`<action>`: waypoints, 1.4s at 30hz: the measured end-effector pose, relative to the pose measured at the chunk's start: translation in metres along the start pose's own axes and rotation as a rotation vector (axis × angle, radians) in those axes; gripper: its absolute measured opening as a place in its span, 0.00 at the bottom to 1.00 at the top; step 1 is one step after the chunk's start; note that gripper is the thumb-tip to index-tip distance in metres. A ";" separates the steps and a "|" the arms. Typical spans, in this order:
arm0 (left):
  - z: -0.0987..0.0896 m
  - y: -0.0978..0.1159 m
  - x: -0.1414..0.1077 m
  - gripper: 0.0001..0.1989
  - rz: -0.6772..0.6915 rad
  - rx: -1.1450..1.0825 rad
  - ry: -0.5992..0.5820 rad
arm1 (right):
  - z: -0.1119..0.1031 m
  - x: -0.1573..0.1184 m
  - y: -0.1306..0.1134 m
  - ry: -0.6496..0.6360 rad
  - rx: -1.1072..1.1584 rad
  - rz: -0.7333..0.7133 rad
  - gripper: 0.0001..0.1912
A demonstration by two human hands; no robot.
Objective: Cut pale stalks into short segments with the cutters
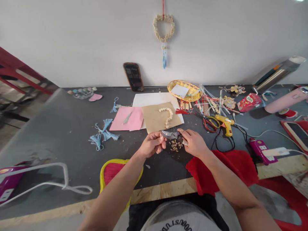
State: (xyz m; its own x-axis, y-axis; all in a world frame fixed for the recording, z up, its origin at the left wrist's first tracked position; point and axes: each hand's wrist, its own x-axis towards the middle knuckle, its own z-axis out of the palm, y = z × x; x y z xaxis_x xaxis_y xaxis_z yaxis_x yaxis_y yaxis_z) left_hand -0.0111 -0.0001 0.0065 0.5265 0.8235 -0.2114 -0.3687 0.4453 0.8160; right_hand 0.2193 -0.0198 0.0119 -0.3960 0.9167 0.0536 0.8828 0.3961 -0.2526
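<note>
My right hand (194, 142) is wrapped round the handles of a pair of pruning shears (171, 134), whose blades point left. At the blade tips, the fingers of my left hand (154, 143) are pinched together; what they hold, if anything, is too small to make out. Below the shears lies a scatter of short, pale cut pieces (176, 146) on the dark table. Just beyond, a curved row of pale beads or pieces (167, 116) sits on a brown paper sheet (150, 116).
Light-blue tassels (104, 133) and pink paper (117, 120) lie to the left. Rightward are a yellow glue gun (225, 123), a wicker basket (172, 86), a red cloth (237, 165) and a pink bottle (284, 100). A phone (133, 77) leans on the wall under a hanging heart wreath (156, 30).
</note>
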 end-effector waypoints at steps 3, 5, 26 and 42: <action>0.001 0.001 0.000 0.15 0.003 0.000 0.002 | 0.000 0.002 0.002 -0.006 0.004 -0.016 0.27; 0.002 0.001 -0.001 0.15 -0.003 0.005 -0.011 | 0.000 0.003 0.005 -0.015 0.012 -0.043 0.30; 0.004 -0.004 0.004 0.19 0.066 0.040 0.079 | 0.003 0.002 -0.003 -0.022 -0.033 0.059 0.32; 0.002 -0.001 0.000 0.18 0.052 0.057 0.036 | -0.006 0.000 0.003 -0.041 -0.067 -0.035 0.34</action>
State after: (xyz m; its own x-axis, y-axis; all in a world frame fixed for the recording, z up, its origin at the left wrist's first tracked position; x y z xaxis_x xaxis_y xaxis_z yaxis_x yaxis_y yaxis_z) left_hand -0.0087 -0.0011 0.0065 0.4800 0.8572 -0.1865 -0.3502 0.3821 0.8552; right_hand 0.2236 -0.0179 0.0164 -0.4360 0.8997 0.0209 0.8825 0.4319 -0.1860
